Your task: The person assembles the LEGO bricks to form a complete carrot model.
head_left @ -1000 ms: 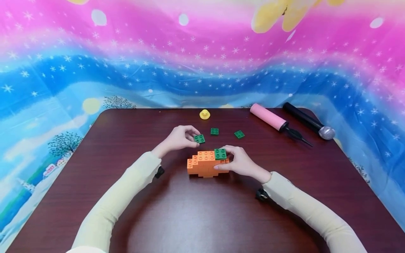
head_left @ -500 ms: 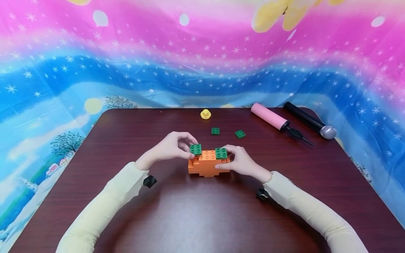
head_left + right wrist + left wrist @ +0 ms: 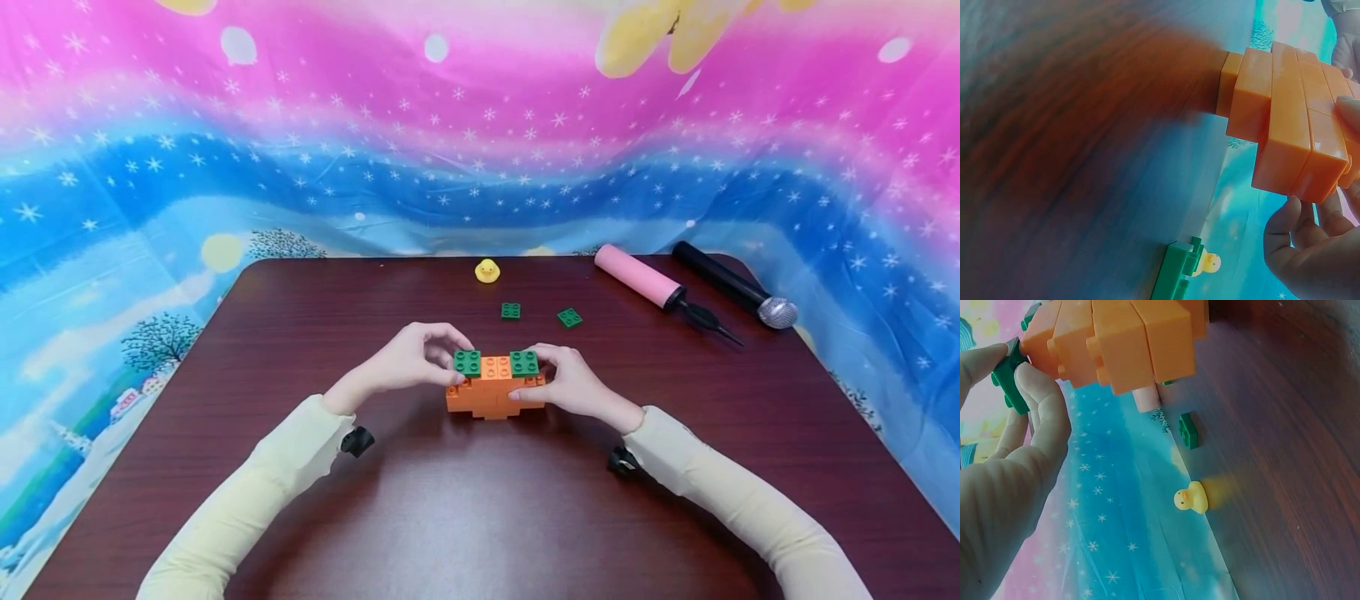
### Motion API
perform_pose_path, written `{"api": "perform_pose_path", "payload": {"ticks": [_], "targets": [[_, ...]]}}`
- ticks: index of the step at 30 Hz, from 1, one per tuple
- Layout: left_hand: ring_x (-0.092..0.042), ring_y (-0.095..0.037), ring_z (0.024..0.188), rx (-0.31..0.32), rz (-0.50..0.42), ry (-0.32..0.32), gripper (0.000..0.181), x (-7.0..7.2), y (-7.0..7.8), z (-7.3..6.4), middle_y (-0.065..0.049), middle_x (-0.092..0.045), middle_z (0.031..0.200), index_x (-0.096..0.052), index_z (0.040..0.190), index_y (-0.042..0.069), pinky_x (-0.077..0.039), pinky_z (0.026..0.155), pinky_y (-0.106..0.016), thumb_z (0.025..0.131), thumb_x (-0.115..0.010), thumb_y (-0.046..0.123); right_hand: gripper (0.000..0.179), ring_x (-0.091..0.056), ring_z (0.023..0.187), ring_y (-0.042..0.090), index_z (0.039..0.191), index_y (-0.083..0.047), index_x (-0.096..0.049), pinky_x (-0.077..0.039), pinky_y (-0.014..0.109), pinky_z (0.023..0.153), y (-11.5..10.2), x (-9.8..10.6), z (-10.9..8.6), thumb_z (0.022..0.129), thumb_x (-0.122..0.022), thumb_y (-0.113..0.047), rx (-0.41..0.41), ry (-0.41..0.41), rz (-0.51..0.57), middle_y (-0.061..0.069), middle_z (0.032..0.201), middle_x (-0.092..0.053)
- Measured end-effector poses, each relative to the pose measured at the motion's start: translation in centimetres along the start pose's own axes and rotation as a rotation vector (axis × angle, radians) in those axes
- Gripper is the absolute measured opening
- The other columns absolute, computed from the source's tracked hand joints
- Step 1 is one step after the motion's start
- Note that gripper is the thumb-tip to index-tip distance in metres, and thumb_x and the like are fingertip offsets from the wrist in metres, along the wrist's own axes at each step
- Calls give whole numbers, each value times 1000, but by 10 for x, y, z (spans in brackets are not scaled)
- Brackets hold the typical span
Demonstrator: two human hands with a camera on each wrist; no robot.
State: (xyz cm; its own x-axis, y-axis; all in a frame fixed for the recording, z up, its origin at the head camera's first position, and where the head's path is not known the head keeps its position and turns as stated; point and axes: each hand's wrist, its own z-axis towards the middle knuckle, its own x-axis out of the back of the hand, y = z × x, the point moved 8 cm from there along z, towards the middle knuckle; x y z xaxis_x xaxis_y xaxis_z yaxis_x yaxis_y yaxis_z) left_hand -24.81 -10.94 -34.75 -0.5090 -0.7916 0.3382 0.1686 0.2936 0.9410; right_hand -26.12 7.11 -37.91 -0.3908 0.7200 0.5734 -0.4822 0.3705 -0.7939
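On the table stands a stepped structure of orange toy building bricks (image 3: 495, 396), narrower toward its base. My left hand (image 3: 405, 360) pinches a green four-stud building brick (image 3: 467, 362) between thumb and fingers, at the left end of the structure's top. In the left wrist view this green brick (image 3: 1010, 381) lies right at the orange studs. My right hand (image 3: 576, 385) grips the structure's right end, thumb on the near face and fingers behind. Beside it, a second green brick (image 3: 524, 363) sits on the top right. Orange studs show between the two green bricks.
Two loose green bricks (image 3: 511, 311) (image 3: 569, 317) lie behind the structure. A yellow rubber duck (image 3: 487, 271) sits near the table's far edge. At the back right lie a pink hand pump (image 3: 637, 277) and a black microphone (image 3: 731, 283). A patterned cloth (image 3: 480, 167) hangs behind the table.
My left hand has brought the green brick from behind the structure toward me and down onto its top left. My right hand keeps its grip on the orange structure.
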Motion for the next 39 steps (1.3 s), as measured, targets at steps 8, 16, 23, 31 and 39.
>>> {"api": "perform_pose_path", "payload": {"ticks": [8, 16, 23, 31, 39], "targets": [[-67, -15, 70, 19, 75, 41, 37, -2, 2, 0, -9, -68, 88, -64, 110, 2, -54, 67, -28, 76, -77, 4, 40, -58, 84, 14, 111, -7, -67, -51, 28, 75, -3, 0, -1, 76, -82, -18, 0, -1, 8, 5, 102, -69], [-69, -16, 69, 48, 113, 51, 36, 1, 1, 3, -8, -72, 77, -68, 107, 2, -52, 65, -27, 74, -79, 7, 39, -58, 85, 14, 112, -7, -67, -51, 28, 76, -2, 0, 0, 76, -81, -17, -6, -9, 20, 6, 103, -69], [-69, -14, 67, 57, 145, 50, 35, 3, 2, 7, -8, -73, 75, -70, 105, 1, -51, 64, -25, 72, -80, 7, 40, -58, 84, 14, 112, -7, -67, -51, 29, 74, -2, 1, 0, 76, -82, -18, 7, -5, 9, 5, 103, -69], [-68, -14, 65, 61, 186, 46, 35, 3, 6, 7, -6, -72, 74, -71, 103, 2, -50, 61, -25, 71, -80, 7, 45, -58, 83, 14, 112, -9, -67, -52, 30, 69, -7, 4, 4, 72, -84, -22, 40, -15, -49, 1, 101, -68], [-68, -14, 65, 66, 197, 42, 35, 3, 8, 7, -7, -72, 75, -71, 103, 2, -52, 61, -26, 70, -81, 7, 38, -57, 77, 24, 106, -13, -70, -52, 36, 64, -15, 11, 8, 73, -84, -21, 59, 17, 0, 0, 97, -67]]}}
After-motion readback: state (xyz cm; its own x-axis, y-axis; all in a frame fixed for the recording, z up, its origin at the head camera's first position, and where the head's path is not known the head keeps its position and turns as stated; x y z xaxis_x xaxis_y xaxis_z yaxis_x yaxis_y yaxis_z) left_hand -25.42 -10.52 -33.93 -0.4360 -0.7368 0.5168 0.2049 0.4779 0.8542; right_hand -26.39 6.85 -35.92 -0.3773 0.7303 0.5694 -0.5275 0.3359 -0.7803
